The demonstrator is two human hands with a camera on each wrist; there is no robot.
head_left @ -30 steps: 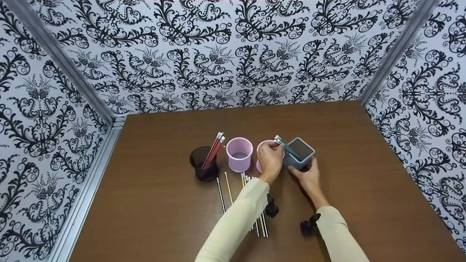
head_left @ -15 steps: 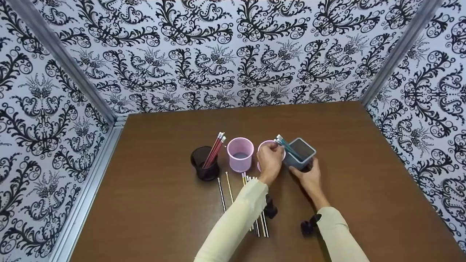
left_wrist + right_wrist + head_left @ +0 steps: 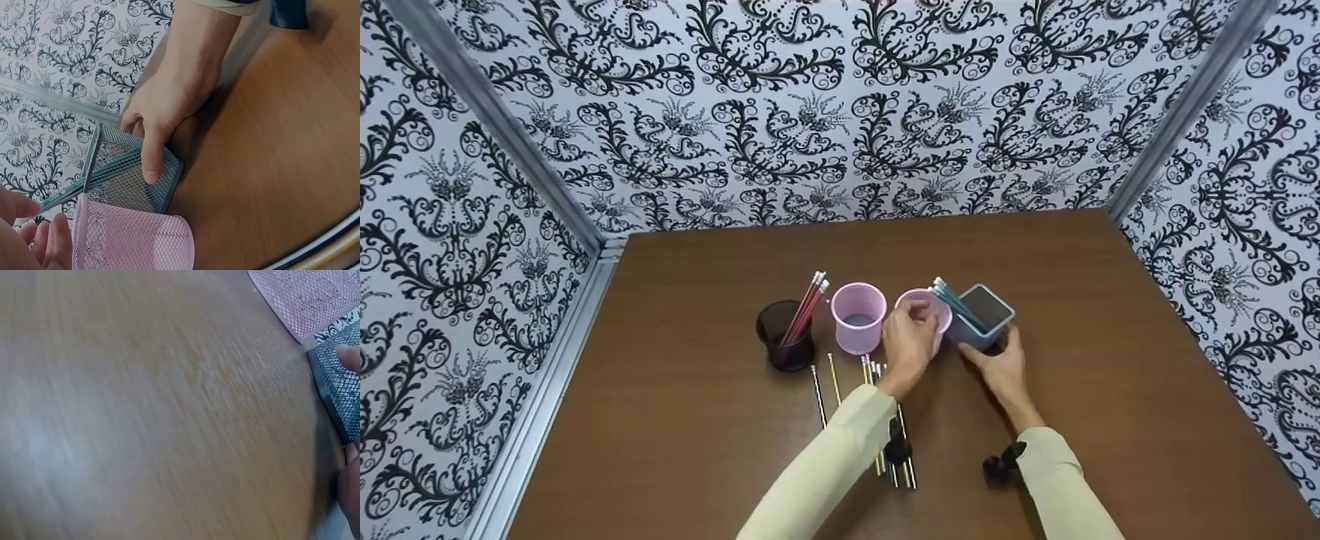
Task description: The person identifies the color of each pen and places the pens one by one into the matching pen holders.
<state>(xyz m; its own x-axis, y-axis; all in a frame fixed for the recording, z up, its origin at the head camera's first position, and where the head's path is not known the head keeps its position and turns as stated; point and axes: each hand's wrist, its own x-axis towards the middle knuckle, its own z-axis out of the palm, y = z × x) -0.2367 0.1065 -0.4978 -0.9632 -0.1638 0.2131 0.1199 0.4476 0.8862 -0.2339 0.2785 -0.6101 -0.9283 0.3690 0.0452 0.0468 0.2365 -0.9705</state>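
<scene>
My right hand [image 3: 1001, 367] grips the square grey mesh pencil cup [image 3: 121, 191] at its near side, with the thumb along its wall. Several green pencils [image 3: 958, 303] lean in that cup, their white-tipped ends sticking out over the left rim. Above the neighbouring pink mesh cup [image 3: 129, 236] is my left hand [image 3: 907, 345], its fingers loosely bent and holding nothing. In the left wrist view its fingertips [image 3: 28, 203] are right by the green pencils' ends. The right wrist view catches only part of the right hand, at the base of the grey cup.
A second pink mesh cup [image 3: 856, 339] stands left of the first. Further left, a black mesh cup [image 3: 791, 355] holds several red pencils [image 3: 807, 306]. Several striped black and yellow pencils [image 3: 907, 450] lie on the brown table [image 3: 697, 450], partly under the left forearm. Patterned walls enclose the table.
The left hand has let go of the green pencils and drawn back slightly leftward, its fingers loosening. The right hand stays on the grey cup.
</scene>
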